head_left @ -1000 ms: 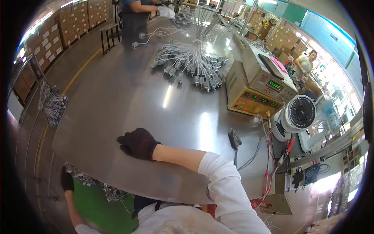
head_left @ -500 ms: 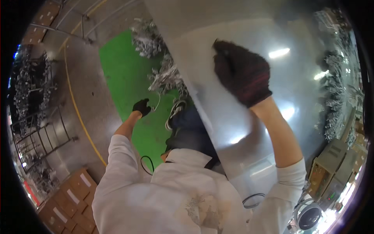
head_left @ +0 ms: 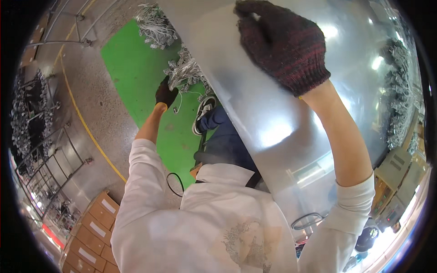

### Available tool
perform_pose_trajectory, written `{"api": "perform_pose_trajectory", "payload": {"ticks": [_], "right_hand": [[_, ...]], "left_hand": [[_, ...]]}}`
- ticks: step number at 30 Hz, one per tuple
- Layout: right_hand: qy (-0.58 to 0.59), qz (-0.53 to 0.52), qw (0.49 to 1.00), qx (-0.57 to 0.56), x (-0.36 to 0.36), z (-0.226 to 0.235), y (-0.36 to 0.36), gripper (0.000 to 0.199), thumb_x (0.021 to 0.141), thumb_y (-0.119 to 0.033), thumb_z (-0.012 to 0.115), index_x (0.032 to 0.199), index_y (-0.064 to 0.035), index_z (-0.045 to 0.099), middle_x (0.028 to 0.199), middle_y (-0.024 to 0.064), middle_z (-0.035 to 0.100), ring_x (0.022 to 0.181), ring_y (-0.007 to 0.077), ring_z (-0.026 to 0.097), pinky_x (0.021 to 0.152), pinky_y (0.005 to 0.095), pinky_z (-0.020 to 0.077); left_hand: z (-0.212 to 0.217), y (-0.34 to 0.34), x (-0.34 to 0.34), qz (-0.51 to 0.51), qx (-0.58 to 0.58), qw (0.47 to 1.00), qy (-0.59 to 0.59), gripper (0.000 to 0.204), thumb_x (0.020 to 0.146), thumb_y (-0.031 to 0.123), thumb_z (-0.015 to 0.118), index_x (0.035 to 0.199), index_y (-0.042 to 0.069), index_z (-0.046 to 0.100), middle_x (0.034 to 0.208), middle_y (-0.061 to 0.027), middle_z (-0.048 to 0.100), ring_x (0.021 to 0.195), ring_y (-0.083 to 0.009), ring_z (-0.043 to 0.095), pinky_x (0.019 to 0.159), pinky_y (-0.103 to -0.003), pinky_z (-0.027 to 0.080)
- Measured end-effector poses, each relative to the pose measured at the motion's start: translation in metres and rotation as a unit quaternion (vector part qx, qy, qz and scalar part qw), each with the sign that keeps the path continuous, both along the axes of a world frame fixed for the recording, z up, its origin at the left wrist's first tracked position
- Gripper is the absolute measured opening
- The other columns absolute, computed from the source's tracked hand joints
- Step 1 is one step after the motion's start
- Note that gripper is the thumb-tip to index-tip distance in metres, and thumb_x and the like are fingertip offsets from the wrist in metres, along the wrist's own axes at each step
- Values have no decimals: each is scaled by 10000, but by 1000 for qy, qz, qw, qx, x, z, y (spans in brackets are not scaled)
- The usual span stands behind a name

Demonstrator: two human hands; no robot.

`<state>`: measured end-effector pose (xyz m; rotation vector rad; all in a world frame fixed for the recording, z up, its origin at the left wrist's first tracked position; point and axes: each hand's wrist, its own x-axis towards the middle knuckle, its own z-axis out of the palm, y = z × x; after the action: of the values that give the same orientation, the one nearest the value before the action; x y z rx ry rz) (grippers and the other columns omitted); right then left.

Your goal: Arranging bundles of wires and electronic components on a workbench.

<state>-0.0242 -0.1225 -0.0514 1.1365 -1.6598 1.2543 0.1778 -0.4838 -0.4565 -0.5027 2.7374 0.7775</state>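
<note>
Grey cable bundle (head_left: 187,72) beside the edge of the metal table (head_left: 218,50), seen against the green floor (head_left: 127,68). On my remote view, the left hand (head_left: 166,93) meets its near side; I cannot tell whether the fingers grip. Right hand (head_left: 287,48) over the table, thumb and fingers apart.

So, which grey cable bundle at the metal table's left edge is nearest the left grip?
The lower grey cable bundle, nearer the black-and-white shoe: the dark-gloved left grip is at its edge; the upper bundle is farther away.
</note>
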Motion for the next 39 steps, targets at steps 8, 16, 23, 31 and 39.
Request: {"api": "perform_pose_trajectory", "payload": {"ticks": [8, 16, 23, 31, 39], "right_hand": [[36, -144, 977, 156, 10, 5, 18, 259, 915, -191, 708, 1147, -84, 752, 965, 159, 784, 805, 372, 756, 725, 463, 619], [-223, -160, 914, 299, 18, 22, 18, 226, 935, -240, 655, 1100, -108, 735, 890, 169, 753, 773, 392, 728, 717, 514, 593], [-218, -136, 926, 276, 23, 20, 23, 229, 914, -213, 672, 1093, -82, 731, 954, 193, 755, 871, 407, 733, 781, 501, 598], [-223, -173, 900, 331, 22, 10, 20, 298, 975, -311, 571, 1182, -158, 721, 1020, 120, 769, 939, 362, 742, 823, 513, 594], [-195, -202, 886, 369, 53, 5, 12, 297, 986, -321, 596, 1187, -154, 736, 1066, 94, 776, 1011, 321, 743, 878, 489, 592]], "left_hand": [[-87, -41, -46, -62, 71, 970, -224, 769, 784, 566, 826, 1242, -42, 716, 1235, -260, 738, 1138, -395, 714, 987, -437, 555], [25, -86, 15, 159, 135, 901, -382, 348, 973, 359, 650, 960, 24, 741, 649, -120, 660, 545, -308, 686, 479, -471, 547], [93, -94, 43, 156, 260, 851, -429, 272, 937, 319, 769, 891, 57, 712, 660, -110, 631, 520, -262, 627, 510, -446, 504], [235, -90, 66, 226, 298, 920, -120, 358, 1018, 352, 645, 1101, 32, 782, 655, -37, 578, 616, -156, 593, 625, -331, 482], [425, -80, 26, 97, 533, 822, 175, 426, 1102, 183, 463, 1466, -25, 540, 701, 62, 426, 630, -91, 459, 683, -308, 453]]}}
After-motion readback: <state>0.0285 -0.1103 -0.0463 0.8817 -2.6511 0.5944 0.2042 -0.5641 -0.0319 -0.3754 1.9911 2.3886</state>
